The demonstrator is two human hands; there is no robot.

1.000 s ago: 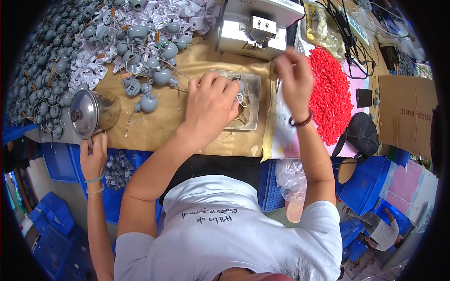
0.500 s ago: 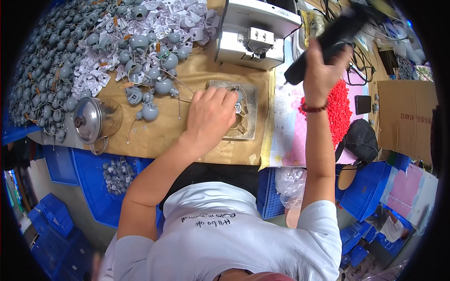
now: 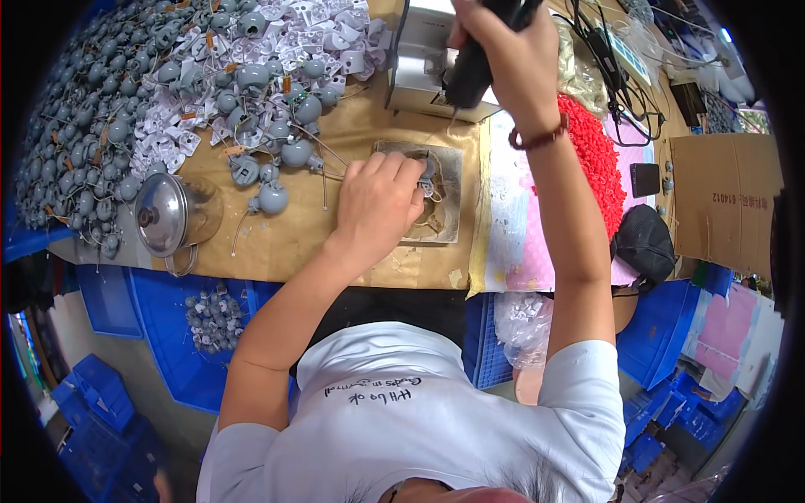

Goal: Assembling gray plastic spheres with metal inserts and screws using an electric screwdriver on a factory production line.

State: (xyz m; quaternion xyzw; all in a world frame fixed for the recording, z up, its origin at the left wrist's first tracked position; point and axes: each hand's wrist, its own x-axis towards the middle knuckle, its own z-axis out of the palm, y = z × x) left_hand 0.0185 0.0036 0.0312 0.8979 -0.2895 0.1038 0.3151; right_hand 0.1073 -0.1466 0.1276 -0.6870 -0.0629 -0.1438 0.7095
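My left hand is closed over a grey rounded part with a white bit and thin wires. That part sits in the hollow of a square, clear-looking fixture block; my fingers hide much of it. My right hand grips a black electric screwdriver, tilted with its thin bit pointing down. The bit is just in front of a white metal box, likely a screw feeder. Whether it touches the box I cannot tell.
Grey ball-shaped parts with wires and white plastic pieces heap up at left, beside a lidded pot. Small red pieces lie at right, near a phone, black pouch and cardboard box. Blue bins stand below.
My right hand has swung the screwdriver left, from above the red pieces to the metal box's front. My left hand stays on the part in the fixture.
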